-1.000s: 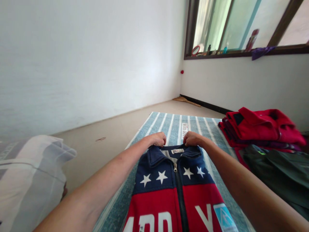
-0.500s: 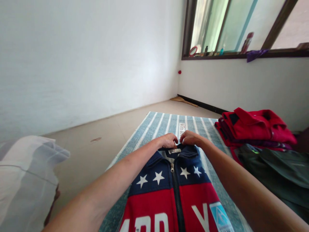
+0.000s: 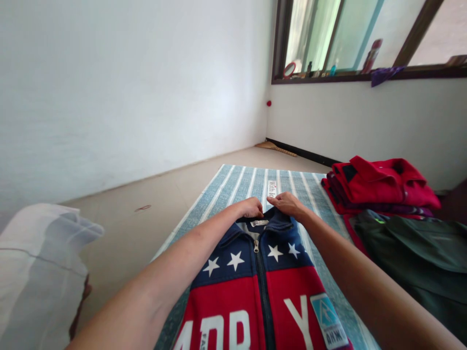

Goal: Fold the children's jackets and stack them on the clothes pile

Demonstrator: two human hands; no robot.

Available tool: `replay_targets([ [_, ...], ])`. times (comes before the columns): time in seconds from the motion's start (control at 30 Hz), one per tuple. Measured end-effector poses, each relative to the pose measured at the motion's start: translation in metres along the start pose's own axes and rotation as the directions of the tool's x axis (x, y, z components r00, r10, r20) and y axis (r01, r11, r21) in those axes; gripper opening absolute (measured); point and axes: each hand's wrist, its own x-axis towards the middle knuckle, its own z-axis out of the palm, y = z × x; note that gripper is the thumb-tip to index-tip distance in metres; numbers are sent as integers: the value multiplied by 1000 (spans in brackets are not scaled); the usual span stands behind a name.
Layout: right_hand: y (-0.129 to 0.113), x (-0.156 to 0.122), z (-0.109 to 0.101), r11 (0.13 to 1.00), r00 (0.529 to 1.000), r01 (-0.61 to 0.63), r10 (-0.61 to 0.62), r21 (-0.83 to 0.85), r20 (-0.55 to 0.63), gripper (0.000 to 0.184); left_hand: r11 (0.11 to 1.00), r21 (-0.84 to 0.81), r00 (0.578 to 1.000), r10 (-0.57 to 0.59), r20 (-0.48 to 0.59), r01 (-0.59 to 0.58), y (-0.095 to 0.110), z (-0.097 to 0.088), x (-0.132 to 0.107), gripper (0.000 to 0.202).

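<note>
A zip-up jacket [image 3: 255, 291], navy with white stars above and red with white letters below, lies flat on a blue striped mat [image 3: 233, 187]. Both my hands are at its navy collar [image 3: 279, 221]. My left hand [image 3: 251, 207] pinches the back of the collar with curled fingers. My right hand [image 3: 288, 204] pinches the collar right beside it, the two hands almost touching. A white neck label [image 3: 259, 223] shows just below them, above the zipper pull.
A stack of folded red garments [image 3: 379, 184] sits on the mat at the right, with a dark green garment [image 3: 412, 248] in front of it. A white bag or cloth [image 3: 40, 267] lies at the left on the beige floor. White walls and a window sill with small items stand ahead.
My hands have moved from apart on the collar's two sides to the middle, close together. The view has shifted slightly, showing more of the jacket's lettering.
</note>
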Motion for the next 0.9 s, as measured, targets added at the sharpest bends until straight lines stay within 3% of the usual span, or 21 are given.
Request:
replay_targets([
  [0.13,1,-18,-8,997,988,60,-53,44,-143,46,994,105,993,39,-114,-27,9,-11,-11,11],
  [0.27,5,-52,-12,988,953,137,-113,68,-280,39,984,172,968,86,-237,-45,18,-23,-53,18],
  [0.33,6,-74,-6,981,925,183,-150,64,-349,37,977,202,955,126,-269,-72,20,-19,-79,19],
  [0.43,6,-106,19,951,859,308,-284,-12,-426,39,945,265,919,268,-290,-192,18,2,-106,18],
  [0.5,6,-120,41,945,851,316,-323,-87,-415,46,937,288,907,287,-309,-199,13,20,-111,20],
  [0.63,6,-128,72,953,909,271,-300,-137,-289,58,945,300,913,231,-337,-129,3,45,-99,20],
  [0.77,10,-123,73,959,936,261,-279,-107,-217,58,948,300,866,238,-440,-108,3,50,-95,21],
  [0.9,12,-123,70,958,932,267,-285,-106,-224,57,959,280,801,207,-562,-52,4,51,-116,29],
])
